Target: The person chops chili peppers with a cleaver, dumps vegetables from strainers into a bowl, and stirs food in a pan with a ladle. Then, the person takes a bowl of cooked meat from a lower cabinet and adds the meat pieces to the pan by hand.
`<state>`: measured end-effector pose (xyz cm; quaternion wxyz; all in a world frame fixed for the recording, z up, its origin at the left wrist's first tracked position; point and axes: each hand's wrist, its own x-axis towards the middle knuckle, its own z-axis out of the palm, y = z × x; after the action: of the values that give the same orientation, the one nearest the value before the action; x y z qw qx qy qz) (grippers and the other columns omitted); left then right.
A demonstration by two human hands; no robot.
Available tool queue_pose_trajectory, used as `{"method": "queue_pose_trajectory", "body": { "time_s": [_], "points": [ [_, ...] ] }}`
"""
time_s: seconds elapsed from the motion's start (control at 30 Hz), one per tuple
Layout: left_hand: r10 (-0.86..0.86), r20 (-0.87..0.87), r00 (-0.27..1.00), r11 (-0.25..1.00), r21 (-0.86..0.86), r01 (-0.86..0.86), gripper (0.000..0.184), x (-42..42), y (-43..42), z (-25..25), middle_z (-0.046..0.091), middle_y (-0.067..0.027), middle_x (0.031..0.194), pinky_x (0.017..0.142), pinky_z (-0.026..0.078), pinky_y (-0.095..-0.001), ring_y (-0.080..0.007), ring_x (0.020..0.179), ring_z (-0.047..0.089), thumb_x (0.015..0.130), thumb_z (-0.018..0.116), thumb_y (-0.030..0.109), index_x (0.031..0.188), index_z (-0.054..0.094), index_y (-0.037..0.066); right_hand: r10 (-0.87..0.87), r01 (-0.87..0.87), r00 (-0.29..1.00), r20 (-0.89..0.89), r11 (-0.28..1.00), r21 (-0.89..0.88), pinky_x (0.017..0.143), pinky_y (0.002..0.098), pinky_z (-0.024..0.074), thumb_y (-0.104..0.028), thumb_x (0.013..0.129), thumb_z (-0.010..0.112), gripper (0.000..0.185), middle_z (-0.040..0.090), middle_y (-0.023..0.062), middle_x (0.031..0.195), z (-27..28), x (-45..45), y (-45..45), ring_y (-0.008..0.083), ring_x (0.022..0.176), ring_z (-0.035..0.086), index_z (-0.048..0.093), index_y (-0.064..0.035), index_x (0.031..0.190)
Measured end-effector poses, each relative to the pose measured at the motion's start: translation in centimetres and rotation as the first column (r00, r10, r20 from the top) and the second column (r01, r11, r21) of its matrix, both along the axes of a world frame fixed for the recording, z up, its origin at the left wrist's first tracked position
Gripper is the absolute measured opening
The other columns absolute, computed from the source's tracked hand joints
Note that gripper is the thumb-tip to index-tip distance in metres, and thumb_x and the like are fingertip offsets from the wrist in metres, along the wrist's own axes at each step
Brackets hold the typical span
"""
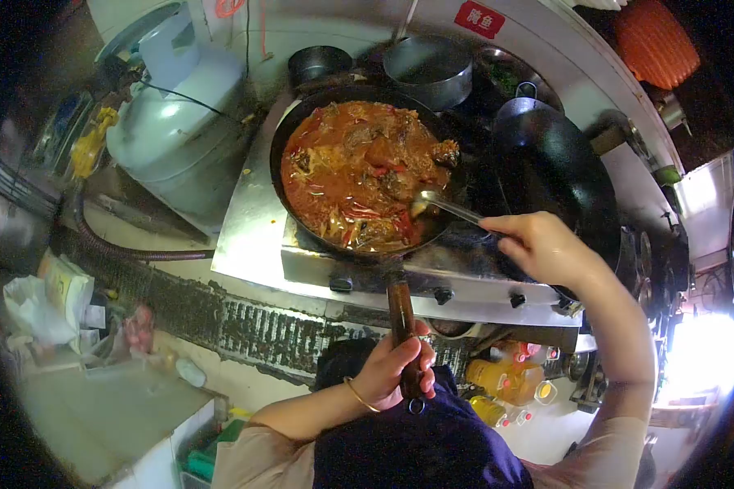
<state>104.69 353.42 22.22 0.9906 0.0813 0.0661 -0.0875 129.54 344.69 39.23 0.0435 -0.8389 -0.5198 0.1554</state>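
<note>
A large dark pan point(279, 163) sits on the stove, filled with red-brown stew point(342, 163) in which chunks and red pepper pieces show. Its brown handle point(400, 306) points toward my body, and my left hand point(395, 367) is wrapped round the handle's lower end. From the right, my right hand point(538, 244) grips a metal spoon point(457, 209). The spoon's bowl dips into the stew at the pan's right side, near a dark chunk at the edge.
Right of the pan is a big black wok point(554, 171). Behind stand a metal pot point(429, 75) and a small dark pot point(320, 63). A gas cylinder point(171, 122) is at the left. Oil bottles point(510, 383) stand below the stove point(465, 277), whose front carries knobs.
</note>
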Motion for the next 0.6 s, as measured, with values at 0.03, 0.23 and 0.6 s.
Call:
{"method": "queue_pose_trajectory", "body": {
  "time_s": [0.03, 0.23, 0.6],
  "points": [
    [0.004, 0.0, 1.0, 1.0, 0.006, -0.004, 0.04, 0.0, 0.1, 0.0, 0.053, -0.002, 0.08, 0.062, 0.056, -0.0442, -0.0214, 0.064, 0.061, 0.089, 0.063, 0.038, 0.122, 0.047, 0.022, -0.02, 0.021, 0.999, -0.026, 0.999, 0.035, 0.081, 0.0432, 0.051, -0.013, 0.082, 0.058, 0.033, 0.065, 0.0208, 0.099, -1.0, -0.2, 0.6, 0.0377, 0.088, 0.063, 0.064, -0.0076, 0.114],
    [-0.007, 0.002, 1.0, 1.0, -0.002, 0.007, 0.04, 0.0, 0.0, 0.1, 0.053, -0.0023, 0.079, 0.062, 0.056, -0.044, -0.0214, 0.064, 0.061, 0.089, 0.063, 0.037, 0.122, 0.048, 0.022, -0.088, 0.124, 0.983, -0.162, 0.967, 0.225, 0.08, 0.0429, 0.0506, -0.014, 0.084, 0.056, 0.036, 0.065, 0.0217, 0.097, -5.4, -1.6, 2.0, 0.0393, 0.088, 0.063, 0.06, -0.0068, 0.12],
    [-0.002, -0.022, 1.0, 0.999, 0.036, 0.003, 0.048, 0.0, 0.2, 0.3, 0.054, -0.0019, 0.081, 0.063, 0.056, -0.0441, -0.0216, 0.065, 0.062, 0.085, 0.065, 0.043, 0.122, 0.045, 0.019, -0.259, 0.397, 0.831, -0.493, 0.896, 0.198, 0.068, 0.0299, 0.0476, -0.011, 0.089, 0.054, 0.037, 0.066, 0.0108, 0.087, -6.1, -2.7, -0.7, 0.0145, 0.07, 0.057, 0.056, -0.0031, 0.125]
  ]
}}
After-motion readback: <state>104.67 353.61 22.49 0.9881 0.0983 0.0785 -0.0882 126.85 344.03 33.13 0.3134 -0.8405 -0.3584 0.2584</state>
